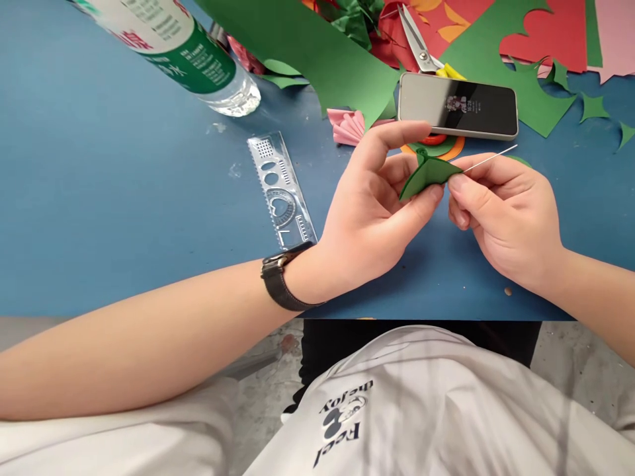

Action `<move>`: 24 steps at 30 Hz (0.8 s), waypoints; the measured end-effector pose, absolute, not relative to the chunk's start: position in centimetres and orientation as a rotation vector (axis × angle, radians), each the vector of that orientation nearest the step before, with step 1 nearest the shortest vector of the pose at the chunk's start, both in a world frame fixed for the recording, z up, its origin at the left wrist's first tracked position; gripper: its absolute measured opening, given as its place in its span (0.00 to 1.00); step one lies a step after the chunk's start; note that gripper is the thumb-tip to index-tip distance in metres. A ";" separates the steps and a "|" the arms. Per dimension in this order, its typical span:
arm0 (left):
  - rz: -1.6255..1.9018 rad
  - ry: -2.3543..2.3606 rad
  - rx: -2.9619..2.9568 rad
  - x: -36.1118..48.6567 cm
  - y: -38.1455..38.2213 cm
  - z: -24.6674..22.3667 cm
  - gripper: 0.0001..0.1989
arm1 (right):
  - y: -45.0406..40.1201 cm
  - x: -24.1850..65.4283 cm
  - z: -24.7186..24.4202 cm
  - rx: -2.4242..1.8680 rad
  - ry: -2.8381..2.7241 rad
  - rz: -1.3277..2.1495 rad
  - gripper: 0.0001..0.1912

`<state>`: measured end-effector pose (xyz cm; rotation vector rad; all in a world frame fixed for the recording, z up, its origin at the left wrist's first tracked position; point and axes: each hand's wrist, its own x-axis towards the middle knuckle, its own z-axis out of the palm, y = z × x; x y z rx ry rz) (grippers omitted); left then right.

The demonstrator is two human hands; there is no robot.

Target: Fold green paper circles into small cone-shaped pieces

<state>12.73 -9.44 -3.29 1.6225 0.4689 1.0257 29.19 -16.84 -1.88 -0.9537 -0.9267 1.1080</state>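
Fingers of your left hand (370, 211) pinch a folded green paper piece (429, 177) between thumb and fingertips, while the index finger arches free above it. Those of your right hand (510, 211) are closed on a thin white stick (491, 158) at the paper's pointed end; the stick slants out toward two o'clock. That green piece sits between your two hands, above the blue surface (149, 178), its body creased and flared, with a small rolled curl at the top.

Taking the piece as your clock's centre, a flat, glossy phone (481, 109) lies close by at one o'clock. At twelve, beyond it, metal scissors (414, 39) with yellow handles stand open. Pleated pink paper (347, 125) fans out at ten, and at eleven stretches a smooth green sheet (292, 46) with a curved cut edge. Your clear plastic ruler (292, 211), pierced with ovals and a heart, lies at nine.

Farther out at ten is a transparent bottle (208, 66), with a green and white label and a ridged base; you cannot tell how full it is.
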 end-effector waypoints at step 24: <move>1.073 0.370 2.238 11.6 -8.9 -1.2 0.10 | -17.0 31.1 -1.3 -1.095 -1.573 0.621 0.05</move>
